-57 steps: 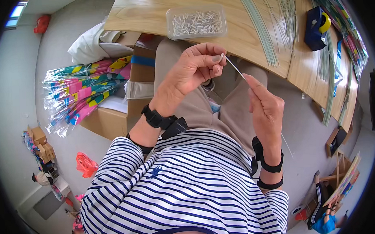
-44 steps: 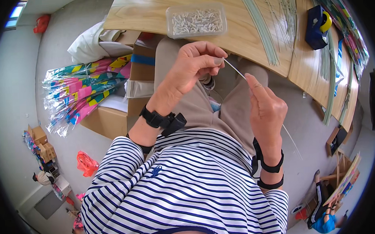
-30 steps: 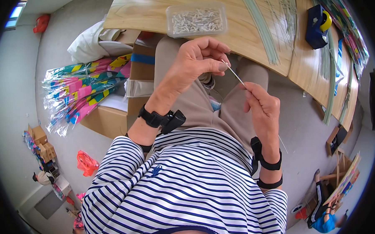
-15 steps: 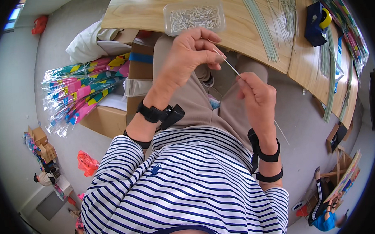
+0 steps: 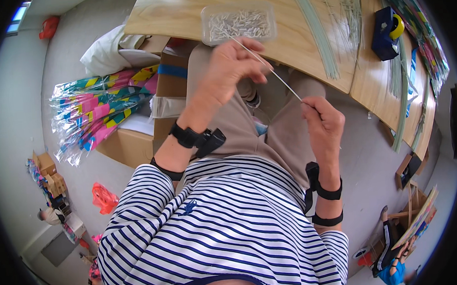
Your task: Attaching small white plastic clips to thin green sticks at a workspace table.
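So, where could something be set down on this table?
The wooden table is bare left of the clear tub and between tub and pale rods; more rods and patterned packs crowd its right side, around the blue tape dispenser.

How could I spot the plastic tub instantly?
Find the wooden table at the view's top. Near its edge, just beyond the left hand, sits the tub: clear, rectangular and, unlike the thin rods to its right, holding short white pieces.
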The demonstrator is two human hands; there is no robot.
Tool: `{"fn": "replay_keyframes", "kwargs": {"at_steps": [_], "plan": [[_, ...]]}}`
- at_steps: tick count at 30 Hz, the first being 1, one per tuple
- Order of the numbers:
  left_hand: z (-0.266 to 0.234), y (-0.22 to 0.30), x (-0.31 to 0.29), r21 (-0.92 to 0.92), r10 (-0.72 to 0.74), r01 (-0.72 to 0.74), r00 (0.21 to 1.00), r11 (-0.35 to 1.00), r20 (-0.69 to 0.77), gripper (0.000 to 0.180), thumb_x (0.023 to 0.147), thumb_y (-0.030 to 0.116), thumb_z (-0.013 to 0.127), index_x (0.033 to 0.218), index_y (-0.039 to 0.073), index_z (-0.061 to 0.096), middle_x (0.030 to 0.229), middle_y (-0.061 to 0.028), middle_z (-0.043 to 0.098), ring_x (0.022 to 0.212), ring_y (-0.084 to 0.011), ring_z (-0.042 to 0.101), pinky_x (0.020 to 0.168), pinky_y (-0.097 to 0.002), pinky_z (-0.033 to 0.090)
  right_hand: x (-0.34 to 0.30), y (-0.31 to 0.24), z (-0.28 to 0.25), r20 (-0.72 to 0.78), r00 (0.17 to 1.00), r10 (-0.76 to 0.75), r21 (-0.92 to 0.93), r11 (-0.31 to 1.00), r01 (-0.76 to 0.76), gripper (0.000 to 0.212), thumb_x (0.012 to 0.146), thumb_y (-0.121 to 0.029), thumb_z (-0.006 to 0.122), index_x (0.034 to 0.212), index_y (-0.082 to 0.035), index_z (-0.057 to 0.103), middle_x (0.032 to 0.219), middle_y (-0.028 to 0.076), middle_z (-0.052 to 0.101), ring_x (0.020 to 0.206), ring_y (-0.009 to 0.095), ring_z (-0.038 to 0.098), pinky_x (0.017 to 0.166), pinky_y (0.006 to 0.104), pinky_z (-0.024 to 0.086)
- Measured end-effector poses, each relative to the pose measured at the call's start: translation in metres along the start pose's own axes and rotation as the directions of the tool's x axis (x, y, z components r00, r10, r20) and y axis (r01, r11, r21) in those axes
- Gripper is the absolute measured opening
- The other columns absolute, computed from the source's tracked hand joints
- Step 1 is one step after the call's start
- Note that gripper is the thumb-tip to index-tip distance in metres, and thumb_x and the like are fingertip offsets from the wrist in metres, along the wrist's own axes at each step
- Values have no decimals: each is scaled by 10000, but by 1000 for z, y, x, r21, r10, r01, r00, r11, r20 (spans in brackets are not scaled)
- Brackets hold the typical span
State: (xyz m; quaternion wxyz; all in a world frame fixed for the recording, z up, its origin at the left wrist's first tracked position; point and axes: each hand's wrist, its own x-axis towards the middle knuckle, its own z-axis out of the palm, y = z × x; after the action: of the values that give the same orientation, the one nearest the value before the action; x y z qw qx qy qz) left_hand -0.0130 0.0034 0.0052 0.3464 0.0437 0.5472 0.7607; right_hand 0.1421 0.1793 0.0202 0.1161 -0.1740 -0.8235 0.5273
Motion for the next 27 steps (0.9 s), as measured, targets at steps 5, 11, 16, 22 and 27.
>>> {"fn": "replay_keyframes", "kwargs": {"at_steps": [5,11,16,22,27], "plan": [[20,-20,8,-23,-2,3,998,1000,57,306,824,-20,686,1097,-36,550,878,-153,706,675,-171,684,614,-254,560,18,-4,14,-17,1000,-22,-10,1000,22,26,815,32,616,838,23,624,636,80,556,572,137,506,548,269,422],[-10,-19,52,451,279,-208,955,868,-97,187,816,-3,682,991,-4,615,880,-112,700,702,-167,677,612,-262,529,97,27,-2,-219,975,30,-150,987,-64,92,850,-71,603,842,6,654,673,140,619,621,211,618,587,327,469],[-32,-13,95,906,545,-265,837,330,46,152,740,68,685,876,29,629,852,-168,642,838,-343,640,699,-414,502,199,93,-35,-414,902,-123,-589,792,-163,166,836,-196,639,866,-44,700,817,145,687,838,351,655,716,444,499],[-36,-17,109,987,386,-72,922,142,12,75,764,75,653,824,46,618,895,-152,617,906,-378,603,760,-457,480,222,106,-27,-286,863,-417,-895,438,-85,149,790,-213,664,852,-79,687,981,141,642,949,348,605,771,437,503],[-45,-23,116,962,470,-158,882,225,35,67,756,79,654,798,39,621,869,-143,625,870,-352,603,739,-424,475,213,100,19,-158,974,-160,-738,675,-9,158,752,-201,673,829,-62,681,923,147,653,893,351,614,752,445,503]]}}
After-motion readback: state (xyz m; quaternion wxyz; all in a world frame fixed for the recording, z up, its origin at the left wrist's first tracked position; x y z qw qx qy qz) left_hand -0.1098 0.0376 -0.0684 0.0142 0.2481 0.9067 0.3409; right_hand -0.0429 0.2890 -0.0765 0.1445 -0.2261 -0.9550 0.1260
